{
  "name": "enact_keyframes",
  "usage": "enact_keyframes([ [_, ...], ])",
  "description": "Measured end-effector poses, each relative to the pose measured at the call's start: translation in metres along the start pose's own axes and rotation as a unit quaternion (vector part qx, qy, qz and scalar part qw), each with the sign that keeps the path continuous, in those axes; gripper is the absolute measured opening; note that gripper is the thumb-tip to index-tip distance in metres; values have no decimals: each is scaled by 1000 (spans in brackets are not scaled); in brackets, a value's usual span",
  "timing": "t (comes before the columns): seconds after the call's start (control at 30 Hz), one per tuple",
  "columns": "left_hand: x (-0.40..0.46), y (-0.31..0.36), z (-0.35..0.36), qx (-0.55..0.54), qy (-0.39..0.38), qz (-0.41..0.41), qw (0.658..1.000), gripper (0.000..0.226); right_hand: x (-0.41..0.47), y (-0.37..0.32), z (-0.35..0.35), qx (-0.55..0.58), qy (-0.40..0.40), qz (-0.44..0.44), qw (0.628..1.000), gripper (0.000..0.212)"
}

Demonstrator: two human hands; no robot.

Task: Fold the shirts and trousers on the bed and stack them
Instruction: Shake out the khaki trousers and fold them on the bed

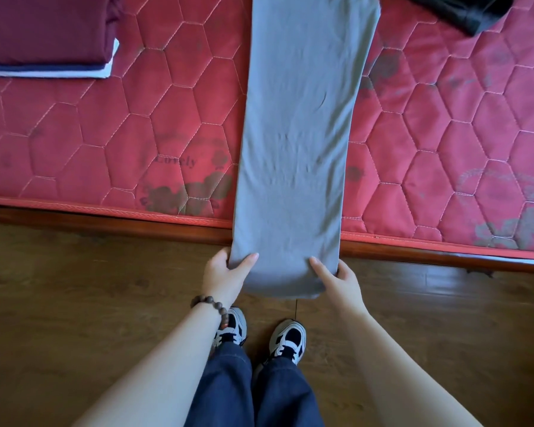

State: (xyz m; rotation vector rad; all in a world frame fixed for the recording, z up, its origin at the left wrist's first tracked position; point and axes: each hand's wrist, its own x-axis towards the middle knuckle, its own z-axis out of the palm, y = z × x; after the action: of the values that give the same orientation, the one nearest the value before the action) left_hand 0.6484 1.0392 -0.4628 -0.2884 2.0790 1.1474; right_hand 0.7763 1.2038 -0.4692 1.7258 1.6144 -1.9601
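Note:
A grey garment, folded lengthwise into a long narrow strip, lies across the red quilted mattress, and its near end hangs out past the bed's edge. My left hand grips the near left corner of that end, thumb on top. My right hand grips the near right corner the same way. A stack of folded clothes sits at the far left of the bed, a maroon piece on top of dark blue and white ones. A black garment lies unfolded at the far right.
The bed's dark wooden side rail runs across in front of me. I stand on a brown wooden floor, with my shoes and blue trouser legs below the hands.

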Motion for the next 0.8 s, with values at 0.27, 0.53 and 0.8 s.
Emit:
enact_keyframes([
  [0.27,-34,59,-55,67,-118,66,988,49,-44,-43,-56,-52,-84,-60,993,52],
  [0.53,-2,179,-84,12,-277,131,952,60,-34,-184,-88,-8,-244,-62,968,22],
  [0.8,135,279,-49,-18,-122,187,975,37,98,-309,-36,14,-117,-153,981,14],
])
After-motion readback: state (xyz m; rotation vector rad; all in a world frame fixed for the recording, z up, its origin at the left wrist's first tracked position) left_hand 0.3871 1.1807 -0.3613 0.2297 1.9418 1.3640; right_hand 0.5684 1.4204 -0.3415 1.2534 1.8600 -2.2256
